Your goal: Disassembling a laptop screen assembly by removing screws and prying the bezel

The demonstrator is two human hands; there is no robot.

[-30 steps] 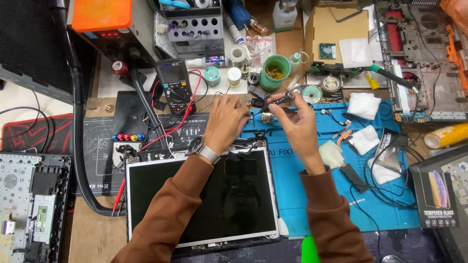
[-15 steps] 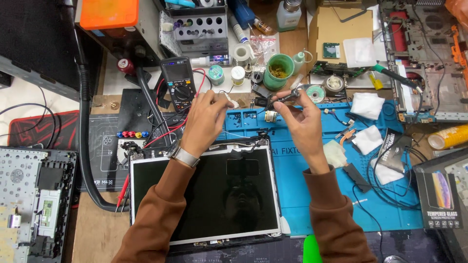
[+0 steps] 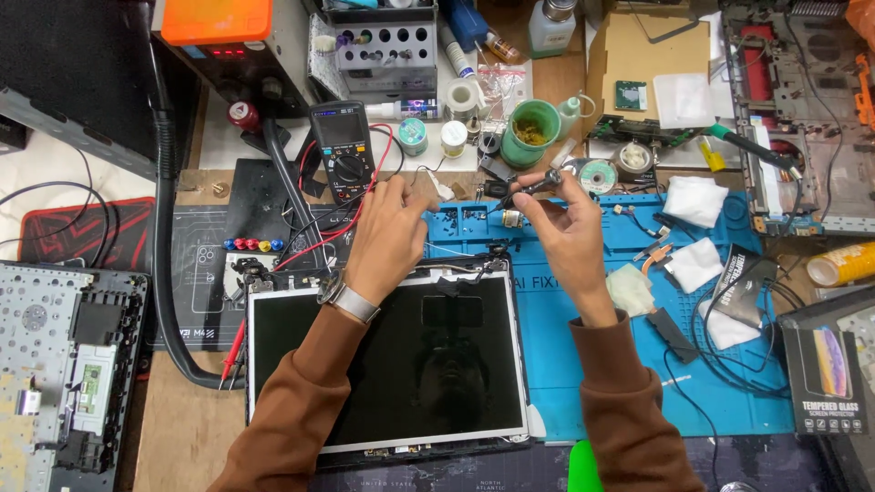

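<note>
Crowded repair bench (image 3: 191, 428) below me: my right hand (image 3: 570, 239) pinches a slim black soldering iron (image 3: 531, 187); left hand (image 3: 387, 239) fingers pinch a thin wire (image 3: 427, 178). Its tip could slip onto the glossy black laptop screen panel (image 3: 383, 364) just beneath.

At the centre of the frame a black laptop screen (image 3: 383, 364) in a silver frame lies partly on a bright blue work mat (image 3: 583, 346). Both sleeves (image 3: 301, 410) are rust brown. The multimeter (image 3: 344, 150) is black with red leads, the cup (image 3: 531, 132) green, the box (image 3: 214, 20) at upper left orange, and the worktop (image 3: 173, 428) pale wood.
</note>
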